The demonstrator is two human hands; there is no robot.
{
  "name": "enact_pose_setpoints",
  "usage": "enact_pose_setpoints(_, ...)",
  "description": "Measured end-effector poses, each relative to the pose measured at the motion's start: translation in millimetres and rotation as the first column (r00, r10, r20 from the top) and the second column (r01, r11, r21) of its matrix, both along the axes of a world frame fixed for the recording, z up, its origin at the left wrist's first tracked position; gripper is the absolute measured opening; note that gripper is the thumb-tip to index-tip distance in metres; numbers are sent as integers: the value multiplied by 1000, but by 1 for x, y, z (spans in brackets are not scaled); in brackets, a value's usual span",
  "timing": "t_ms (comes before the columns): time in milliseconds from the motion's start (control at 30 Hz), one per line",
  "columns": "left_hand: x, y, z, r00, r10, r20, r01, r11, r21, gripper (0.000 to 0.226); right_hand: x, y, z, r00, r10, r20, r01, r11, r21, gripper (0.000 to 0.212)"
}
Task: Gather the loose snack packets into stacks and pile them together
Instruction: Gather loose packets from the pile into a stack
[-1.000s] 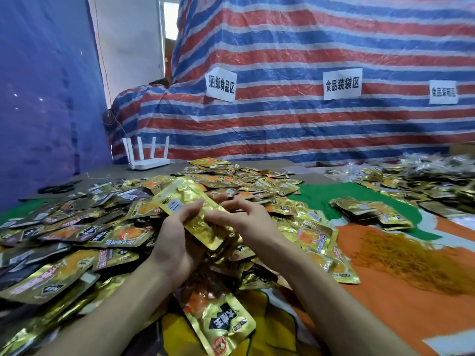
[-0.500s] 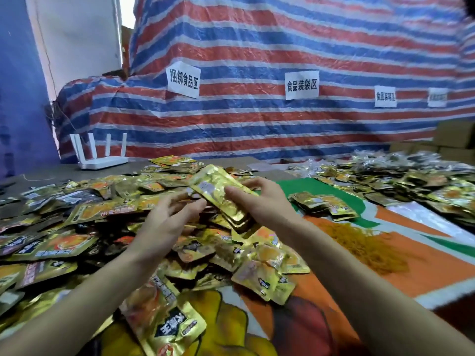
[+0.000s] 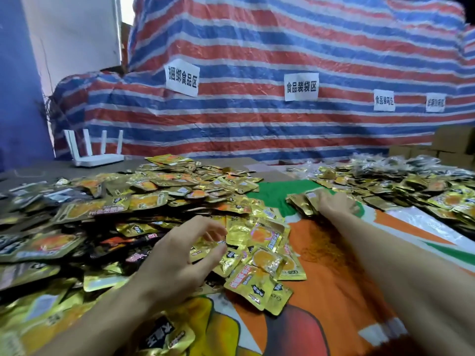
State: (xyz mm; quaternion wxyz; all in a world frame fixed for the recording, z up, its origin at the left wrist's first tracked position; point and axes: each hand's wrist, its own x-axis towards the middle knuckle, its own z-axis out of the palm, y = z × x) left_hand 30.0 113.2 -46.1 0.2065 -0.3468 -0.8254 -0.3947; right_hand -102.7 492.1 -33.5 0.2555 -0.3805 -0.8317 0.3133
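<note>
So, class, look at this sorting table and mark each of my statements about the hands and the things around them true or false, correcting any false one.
1. The left hand grips a packet. False: the left hand is open over the loose packets, with nothing in it.
2. The right hand touches the small stack on the green patch. True.
3. The white router stands at the table's far right. False: the white router stands at the far left.
4. Four paper signs hang on the striped tarp. True.
</note>
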Motion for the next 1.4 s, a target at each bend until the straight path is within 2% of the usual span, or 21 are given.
enact_pose_setpoints(100, -3, -6, 2, 1000, -6, 18, 5, 999, 35, 26, -2, -1, -11, 989, -111, 98, 103, 991, 88, 63)
enact_pose_setpoints(200, -7, -11, 6, 999, 29, 17, -30, 999, 40, 17, 6, -7, -2, 988, -130, 84, 115, 979, 168, 63)
enact_pose_setpoints(267, -8, -15, 13, 998, 65, 4, -65, 998, 7, 23, 13, -23, 8, 999, -37, 16, 32, 972, 234, 64)
enact_pose_setpoints(367, -11, -29, 27, 984, 175, -34, -177, 983, -54, 33, 22, -71, 25, 950, 302, -75, -262, 907, 330, 56)
enact_pose_setpoints(433, -16, -42, 35, 962, 269, -55, -273, 958, -86, 30, 33, -114, 39, 788, 610, -82, -571, 774, 273, 50)
enact_pose_setpoints(500, -23, -57, 40, 926, 371, -73, -378, 916, -134, 24, 46, -161, 47, 563, 826, -26, -810, 558, 181, 48)
enact_pose_setpoints(567, -31, -75, 42, 867, 492, -78, -497, 843, -207, 31, 53, -207, 47, 399, 911, 108, -910, 380, 165, 49)
enact_pose_setpoints(600, -36, -84, 42, 831, 551, -70, -550, 799, -242, 37, 52, -228, 46, 363, 915, 178, -924, 328, 196, 52)
enact_pose_setpoints(700, -50, -109, 38, 748, 663, -27, -642, 713, -283, 56, 46, -276, 38, 374, 873, 313, -911, 282, 302, 67)
enact_pose_setpoints(833, -63, -116, 20, 748, 659, 79, -588, 713, -381, 73, 36, -295, 15, 354, 837, 417, -930, 269, 249, 83)
enact_pose_setpoints(900, -68, -115, 14, 730, 675, 108, -595, 705, -385, 73, 33, -295, 3, 399, 811, 427, -908, 287, 305, 83)
enact_pose_setpoints(1000, -73, -113, 13, 666, 746, 32, -681, 625, -382, 66, 30, -294, -3, 521, 771, 366, -821, 336, 462, 80)
enact_pose_setpoints(1100, -73, -110, 10, 627, 779, -21, -730, 578, -365, 58, 32, -294, -5, 562, 768, 308, -790, 388, 474, 62)
enact_pose_setpoints(1200, -71, -109, 9, 641, 767, -29, -744, 613, -265, 50, 37, -296, -7, 541, 801, 257, -794, 385, 470, 44)
enact_pose_setpoints(1267, -66, -110, 12, 652, 758, -37, -745, 630, -221, 54, 40, -295, -6, 523, 830, 194, -790, 386, 475, 33)
enact_pose_setpoints(1333, -63, -111, 17, 679, 732, -54, -724, 657, -212, 59, 43, -293, -4, 526, 839, 137, -768, 400, 500, 35)
enact_pose_setpoints(1400, -60, -111, 22, 711, 698, -81, -699, 689, -192, 57, 45, -290, -1, 521, 847, 103, -753, 399, 523, 50)
